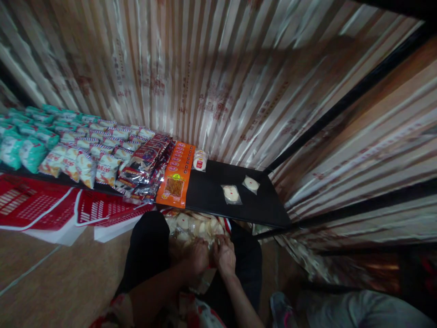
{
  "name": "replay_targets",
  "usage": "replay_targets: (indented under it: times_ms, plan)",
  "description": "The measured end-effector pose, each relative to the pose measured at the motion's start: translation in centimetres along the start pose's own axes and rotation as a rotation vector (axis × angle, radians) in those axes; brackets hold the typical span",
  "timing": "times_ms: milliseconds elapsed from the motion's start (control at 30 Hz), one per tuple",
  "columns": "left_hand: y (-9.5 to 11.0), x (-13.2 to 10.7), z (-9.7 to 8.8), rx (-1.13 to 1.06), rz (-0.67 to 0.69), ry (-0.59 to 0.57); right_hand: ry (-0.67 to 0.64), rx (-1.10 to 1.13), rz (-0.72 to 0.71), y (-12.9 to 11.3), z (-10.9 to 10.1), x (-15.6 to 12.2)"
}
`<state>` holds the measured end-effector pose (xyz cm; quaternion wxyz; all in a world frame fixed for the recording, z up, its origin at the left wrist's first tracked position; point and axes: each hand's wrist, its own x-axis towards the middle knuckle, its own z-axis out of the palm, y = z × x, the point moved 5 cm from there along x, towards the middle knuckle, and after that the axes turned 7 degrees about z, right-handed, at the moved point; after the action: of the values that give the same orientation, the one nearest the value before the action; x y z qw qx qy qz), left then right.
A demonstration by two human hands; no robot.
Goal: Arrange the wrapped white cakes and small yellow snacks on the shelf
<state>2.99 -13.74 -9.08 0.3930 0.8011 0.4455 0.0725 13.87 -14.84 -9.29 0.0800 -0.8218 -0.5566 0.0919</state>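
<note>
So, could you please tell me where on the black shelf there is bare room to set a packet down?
The black shelf is bare between the orange packets and the two wrapped cakes, and again at its front right corner past those cakes. Left of the orange packets it is crowded edge to edge with snack packets.

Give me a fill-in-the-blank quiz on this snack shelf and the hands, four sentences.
1. The left hand and right hand rest in a pile of cakes under a shelf coloured ____.
2. On its bare part, ____ wrapped cakes lie singly.
3. The long flat packet left of them is ____.
4. The baskets on the floor are ____.
Missing words: black; two; orange; red.
</note>
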Motion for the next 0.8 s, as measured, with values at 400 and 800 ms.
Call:
replay_targets:
  times_ms: [400,800]
  plan:
    - [-0.9,-0.3,1.9,0.075,-0.022,-0.022,-0.327,-0.175,0.002,0.1,1.3,0.3]
    - [-1.2,-0.1,2.3,-0.038,-0.061,0.048,-0.223,-0.06,-0.07,-0.7,0.9,-0.6]
